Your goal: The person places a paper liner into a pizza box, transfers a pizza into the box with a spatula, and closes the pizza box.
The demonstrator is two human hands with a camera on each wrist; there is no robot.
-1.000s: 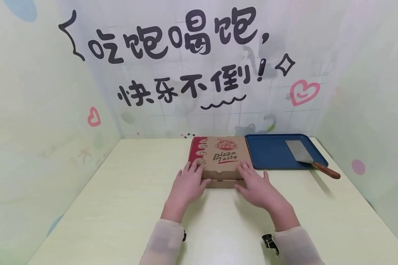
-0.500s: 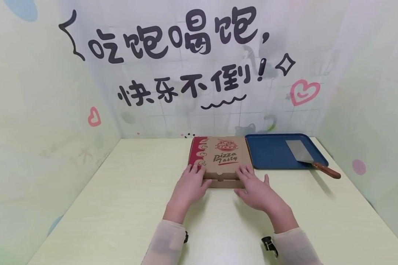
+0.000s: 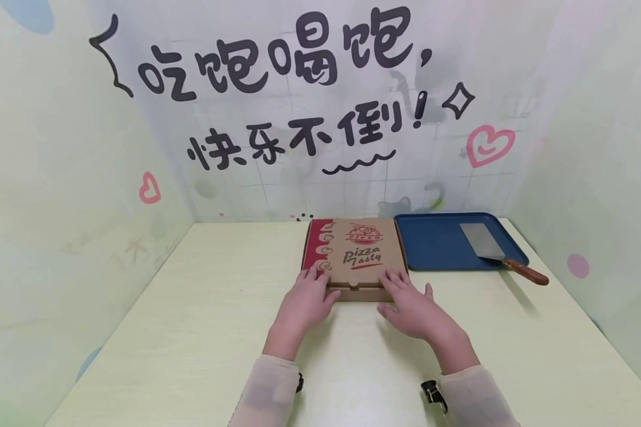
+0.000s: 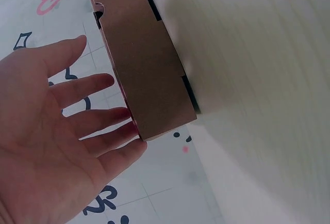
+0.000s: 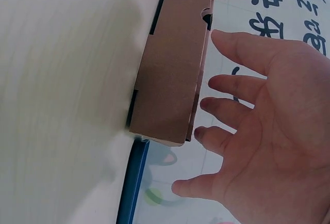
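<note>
A brown cardboard pizza box (image 3: 360, 252) with a red printed strip lies at the back middle of the table, its lid down close over the front wall (image 4: 149, 69). My left hand (image 3: 307, 299) rests its fingertips on the lid's front left corner, thumb near the front edge. At the front right corner, my right hand (image 3: 411, 302) has its fingertips on the lid too. Both wrist views show straight, spread fingers along the lid edge, in the left hand (image 4: 56, 110) and in the right hand (image 5: 263, 115). A small round notch shows mid-edge.
Right of the box lies a blue tray (image 3: 432, 249). Across its right side rests a metal spatula (image 3: 483, 242) whose wooden handle (image 3: 529, 273) sticks out over the tray's front edge. A printed backdrop (image 3: 347, 190) stands behind the pale table (image 3: 192, 332).
The lid's front edge has come down, narrowing the gap above the box front. Both hands have followed it slightly downward. The tray and spatula stay put.
</note>
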